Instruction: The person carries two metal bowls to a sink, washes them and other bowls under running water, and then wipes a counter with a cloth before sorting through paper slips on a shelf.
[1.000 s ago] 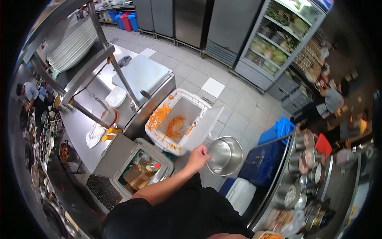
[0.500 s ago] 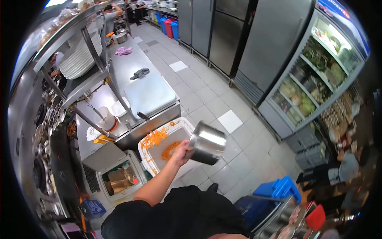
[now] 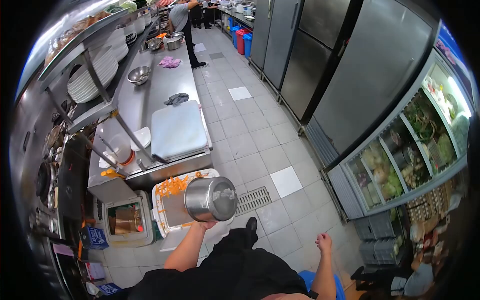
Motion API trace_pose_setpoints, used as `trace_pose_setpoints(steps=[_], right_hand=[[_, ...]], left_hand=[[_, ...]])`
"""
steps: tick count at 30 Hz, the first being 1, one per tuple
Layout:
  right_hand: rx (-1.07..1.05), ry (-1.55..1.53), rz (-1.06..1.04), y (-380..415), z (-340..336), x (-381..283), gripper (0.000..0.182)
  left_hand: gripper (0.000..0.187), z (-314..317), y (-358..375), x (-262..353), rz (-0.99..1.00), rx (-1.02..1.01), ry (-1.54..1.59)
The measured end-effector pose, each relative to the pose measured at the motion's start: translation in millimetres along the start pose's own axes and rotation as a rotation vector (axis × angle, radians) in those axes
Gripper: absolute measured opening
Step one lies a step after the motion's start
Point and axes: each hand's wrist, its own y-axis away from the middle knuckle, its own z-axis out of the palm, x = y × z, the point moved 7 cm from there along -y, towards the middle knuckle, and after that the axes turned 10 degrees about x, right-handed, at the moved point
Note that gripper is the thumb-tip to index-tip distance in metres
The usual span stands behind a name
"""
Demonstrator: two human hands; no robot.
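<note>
My left hand [image 3: 205,225] grips a steel pot [image 3: 210,198] by its near edge, with the pot's base facing me. The pot is tilted over the right part of a white bin [image 3: 159,212] whose rim carries orange peelings [image 3: 172,186]. Much of the bin's inside is hidden behind the pot. Out to the right, over the tiled floor, my right hand [image 3: 324,242] hangs with its fingers curled in. Nothing shows in it.
A steel counter [image 3: 175,72] holds a white cutting board [image 3: 178,129] and a steel bowl [image 3: 139,75]. Left of the bin stands an open container [image 3: 126,220]. Fridges [image 3: 370,75] line the right. A co-worker [image 3: 182,25] stands beyond the counter; another person is at lower right.
The pot in my left hand has moved left over the bin and turned its base toward me. My right hand has come into view. The view has shifted, and a bowl now shows on the counter.
</note>
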Motion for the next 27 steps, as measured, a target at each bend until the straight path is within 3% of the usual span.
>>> trace_pose_setpoints(steps=[3, 5, 6, 7, 8, 9, 12, 13, 16, 18, 22, 25, 27], right_hand=[[-0.051, 0.215, -0.131, -51.5, 27.3, 0.3, 0.018], [-0.101, 0.369, -0.078, -67.4, 33.8, 39.7, 0.020], [-0.212, 0.584, -0.070, -54.7, 29.5, 31.8, 0.029], [-0.378, 0.703, 0.065, -38.6, 23.9, 22.7, 0.037], [-0.391, 0.752, 0.107, -23.8, 12.3, 7.0, 0.039], [-0.439, 0.633, 0.048, 5.7, -7.7, -33.8, 0.036], [-0.419, 0.612, 0.044, -23.0, -14.6, -45.7, 0.036], [-0.405, 0.614, 0.054, -41.0, -9.9, -48.9, 0.035], [-0.378, 0.605, 0.056, -98.7, 3.7, -60.2, 0.035], [-0.374, 0.593, 0.038, -145.9, 19.7, -66.5, 0.034], [-0.399, 0.589, -0.043, -260.4, 65.3, -75.4, 0.034], [-0.464, 0.654, -0.265, -364.7, 113.2, -55.4, 0.033], [-0.495, 0.806, -0.669, -426.2, 149.0, -58.0, 0.033]], left_hand=[[0.030, 13.2, -67.9, 5.9, 0.076, 0.114, 0.010], [0.030, 29.0, -112.9, 7.9, 0.125, 0.208, 0.008], [0.030, 37.8, -136.1, 8.7, 0.141, 0.258, 0.007], [0.031, 48.1, -157.8, 8.8, 0.159, 0.308, -0.006], [0.031, 58.7, -177.9, 9.8, 0.180, 0.358, -0.018], [0.031, 69.3, -195.6, 11.3, 0.198, 0.405, -0.034], [0.031, 118.8, -228.2, 18.6, 0.255, 0.510, -0.108], [0.021, 147.7, -236.5, 25.4, 0.279, 0.492, -0.164], [0.024, 192.6, -264.1, 43.8, 0.420, 0.376, -0.406], [0.037, 196.7, -287.1, 50.3, 0.387, 0.478, -0.424], [0.035, 175.0, -328.6, 56.7, 0.417, 0.701, -0.517], [0.035, 157.9, -353.2, 54.6, 0.389, 0.871, -0.502], [0.033, 165.0, -360.2, 52.6, 0.435, 0.957, -0.442]])
